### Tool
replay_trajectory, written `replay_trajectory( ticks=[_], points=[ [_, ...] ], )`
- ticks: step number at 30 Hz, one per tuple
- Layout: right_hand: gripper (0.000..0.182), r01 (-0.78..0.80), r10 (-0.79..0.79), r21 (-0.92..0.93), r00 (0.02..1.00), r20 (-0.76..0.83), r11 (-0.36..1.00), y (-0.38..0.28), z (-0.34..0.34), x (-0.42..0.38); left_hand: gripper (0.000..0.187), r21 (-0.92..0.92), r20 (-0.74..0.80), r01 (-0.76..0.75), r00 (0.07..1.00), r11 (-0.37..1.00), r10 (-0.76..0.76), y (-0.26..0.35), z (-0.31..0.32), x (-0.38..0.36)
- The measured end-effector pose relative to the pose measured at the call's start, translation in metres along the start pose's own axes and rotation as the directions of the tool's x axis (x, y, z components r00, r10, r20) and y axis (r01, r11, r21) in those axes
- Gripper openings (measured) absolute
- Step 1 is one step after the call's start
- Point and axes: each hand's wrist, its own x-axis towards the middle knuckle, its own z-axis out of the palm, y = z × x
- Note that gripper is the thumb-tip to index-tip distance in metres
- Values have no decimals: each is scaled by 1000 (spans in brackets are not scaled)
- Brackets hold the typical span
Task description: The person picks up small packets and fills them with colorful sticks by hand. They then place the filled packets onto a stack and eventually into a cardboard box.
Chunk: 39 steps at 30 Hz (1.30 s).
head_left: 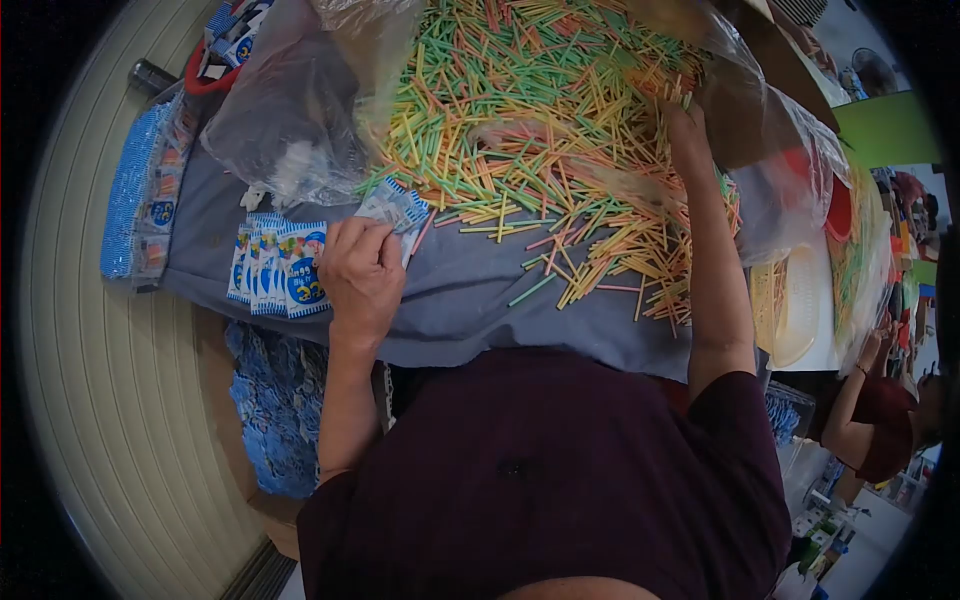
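Observation:
My left hand (pixel 362 270) is closed, with curled fingers, on a small blue-and-white packet (pixel 395 207) that lies on the grey cloth. A pink stick shows along the packet's right edge. Beside this hand, several printed packets (pixel 300 268) overlap in a row. Farther off, my right hand (pixel 686 128) reaches into the far right part of a big heap of thin coloured sticks (pixel 560 110), green, yellow, orange and pink. Its fingers are bent around a few sticks at their tips; how many is too small to tell.
Clear plastic bags (pixel 290 120) flank the heap. A strip of blue packets (pixel 135 190) hangs at the table's left edge. Below it stands a carton of blue wrappers (pixel 275 410). On the right are a yellowish basket (pixel 797 305), a red container (pixel 840 205) and another person (pixel 870 425).

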Motion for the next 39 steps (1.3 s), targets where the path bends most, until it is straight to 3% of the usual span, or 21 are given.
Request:
replay_trajectory(
  ticks=[2,3,5,6,8,11,15,17,18,20,21,23,27,29,30,32,33,35,36,38,39],
  points=[
    [53,50,-62,55,971,232,997,-20,-1,-5,5,-7,5,4,1000,1000,-4,2,-1,-3],
    [53,47,-59,57,970,234,997,-31,4,-11,5,-6,8,5,1000,1000,-5,2,-1,-4],
    [54,295,-138,-319,890,434,901,-50,13,-28,10,8,8,-8,1000,1000,7,2,-1,-6],
    [54,294,-137,-317,890,434,902,-51,12,-34,10,10,9,-8,1000,1000,7,2,-2,-7],
    [55,516,-299,-470,835,462,716,-51,11,-43,14,12,34,17,999,1000,-17,4,-5,-7],
    [52,535,-324,-586,842,431,608,-44,14,-48,16,36,78,-10,997,999,7,3,-9,-3],
    [48,536,-328,-620,843,425,573,-65,18,-63,15,43,95,-10,995,999,6,-3,-7,-2],
    [43,477,-174,-723,873,456,499,-72,18,-63,14,-18,16,13,1000,1000,-13,-5,-5,-2],
    [43,477,-173,-724,873,456,498,-66,19,-62,14,-20,17,14,1000,1000,-14,-4,-5,-2],
    [37,504,-374,-752,854,361,424,-46,21,-59,14,82,20,-53,998,995,52,-2,-7,-2],
    [37,511,-377,-749,850,367,423,-45,20,-58,14,86,17,-46,999,995,45,-1,-7,-3],
    [41,447,-465,-850,837,288,277,-41,16,-57,16,84,64,-19,998,996,14,0,-8,-7],
    [40,485,-465,-798,834,298,357,-16,-1,-34,17,19,130,21,991,1000,-23,7,-21,-2],
    [35,342,-323,-507,938,127,791,-9,-7,-23,17,10,173,15,985,1000,-16,6,-24,0],
    [35,339,-321,-507,939,125,792,-5,-7,-19,17,10,175,12,985,1000,-13,3,-24,0],
    [36,352,-383,-275,921,-66,895,2,-5,-13,14,9,177,3,984,1000,-5,-2,-21,-1],
    [36,353,-384,-274,921,-68,895,-4,-6,-13,14,10,175,2,984,1000,-4,-2,-20,-1],
    [42,195,-116,-552,978,175,811,-18,-12,-16,10,15,169,28,985,999,-30,-2,-19,0],
    [42,195,-116,-552,978,174,811,-21,-13,-18,10,15,169,28,985,1000,-30,-2,-19,1],
    [52,478,-202,-741,876,438,471,-24,-19,-26,7,25,157,28,987,999,-31,0,-18,1],
    [52,474,-196,-744,878,436,471,-29,-24,-31,7,21,161,26,987,999,-29,0,-18,2]
  ],
)
